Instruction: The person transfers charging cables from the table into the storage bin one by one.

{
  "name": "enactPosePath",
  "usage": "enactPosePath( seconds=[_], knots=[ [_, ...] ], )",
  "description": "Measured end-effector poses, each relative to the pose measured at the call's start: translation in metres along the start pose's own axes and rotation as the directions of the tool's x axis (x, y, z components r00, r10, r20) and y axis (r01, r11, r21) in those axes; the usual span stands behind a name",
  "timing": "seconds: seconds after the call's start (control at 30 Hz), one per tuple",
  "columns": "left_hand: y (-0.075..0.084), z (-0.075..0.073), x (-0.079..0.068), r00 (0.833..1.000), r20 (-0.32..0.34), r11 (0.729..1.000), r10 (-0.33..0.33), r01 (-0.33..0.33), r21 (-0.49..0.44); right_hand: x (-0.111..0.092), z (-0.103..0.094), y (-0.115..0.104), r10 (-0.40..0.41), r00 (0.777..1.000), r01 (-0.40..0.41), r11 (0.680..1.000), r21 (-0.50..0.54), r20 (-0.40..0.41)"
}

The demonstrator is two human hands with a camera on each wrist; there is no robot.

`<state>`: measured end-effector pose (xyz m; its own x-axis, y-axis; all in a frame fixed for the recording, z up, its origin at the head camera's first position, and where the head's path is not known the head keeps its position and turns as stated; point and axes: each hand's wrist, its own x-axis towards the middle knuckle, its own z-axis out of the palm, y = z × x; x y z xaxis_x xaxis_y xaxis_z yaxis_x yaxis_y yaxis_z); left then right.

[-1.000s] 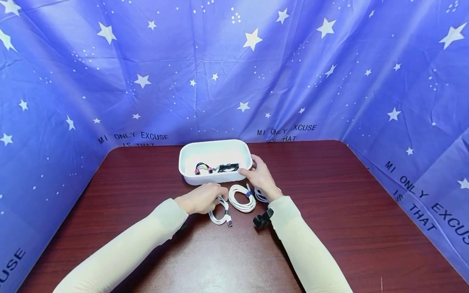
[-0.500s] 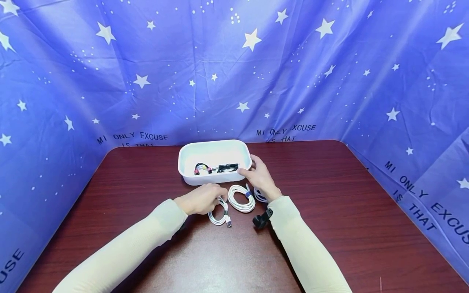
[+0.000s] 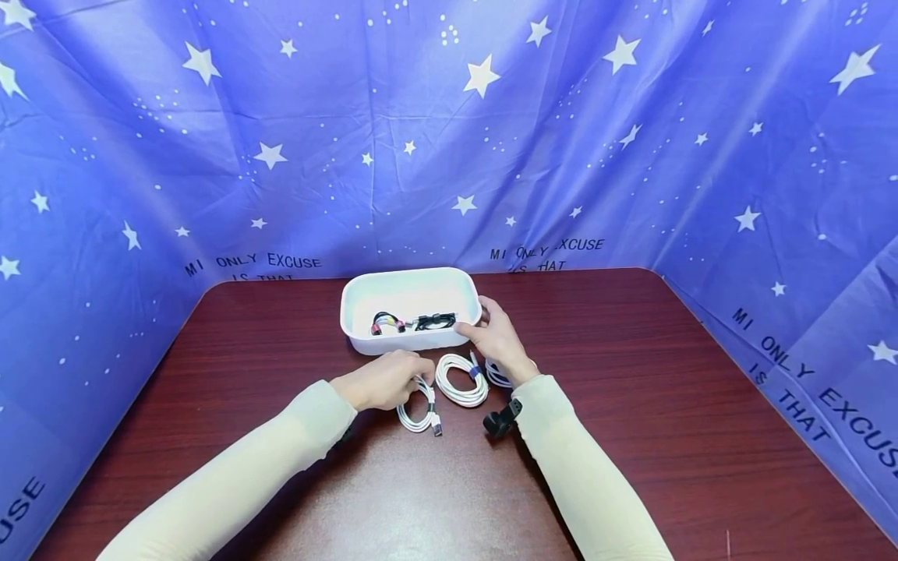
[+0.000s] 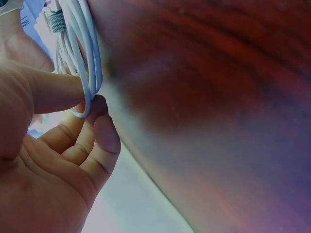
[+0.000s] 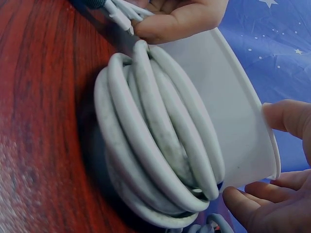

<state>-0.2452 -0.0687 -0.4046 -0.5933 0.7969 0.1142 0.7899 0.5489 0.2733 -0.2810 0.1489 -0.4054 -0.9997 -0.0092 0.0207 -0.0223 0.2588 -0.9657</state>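
Observation:
My left hand (image 3: pixel 386 380) pinches a coiled white USB cable (image 3: pixel 414 426) between thumb and fingertips. In the left wrist view the thumb presses the cable's loops (image 4: pixel 82 43) against the fingers, and a dark strap (image 4: pixel 58 22) binds the coil. My right hand (image 3: pixel 501 339) holds the right end of a white plastic bin (image 3: pixel 400 344), thumb at the rim and fingers around the outside. Inside the bin lie a bundled black cable (image 3: pixel 438 322) and a short cable with red and black ends (image 3: pixel 387 317).
Between the hands, a thicker white cable coil (image 3: pixel 463 400) with a blue strap lies before the bin; it looms large in the right wrist view. Another white coil (image 3: pixel 496 378) is partly hidden under the right wrist. A starry blue curtain (image 3: pixel 421 195) hangs behind the dark red table (image 3: pixel 631 389).

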Motion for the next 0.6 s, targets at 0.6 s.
enactPosePath(
  seconds=[0.6],
  knots=[
    [0.001, -0.023, 0.003, 1.0, -0.025, 1.0, 0.007, -0.008, -0.016, 0.002, 0.0, 0.0, 0.006, 1.0, -0.007, 1.0, 0.014, 0.001]
  ],
)
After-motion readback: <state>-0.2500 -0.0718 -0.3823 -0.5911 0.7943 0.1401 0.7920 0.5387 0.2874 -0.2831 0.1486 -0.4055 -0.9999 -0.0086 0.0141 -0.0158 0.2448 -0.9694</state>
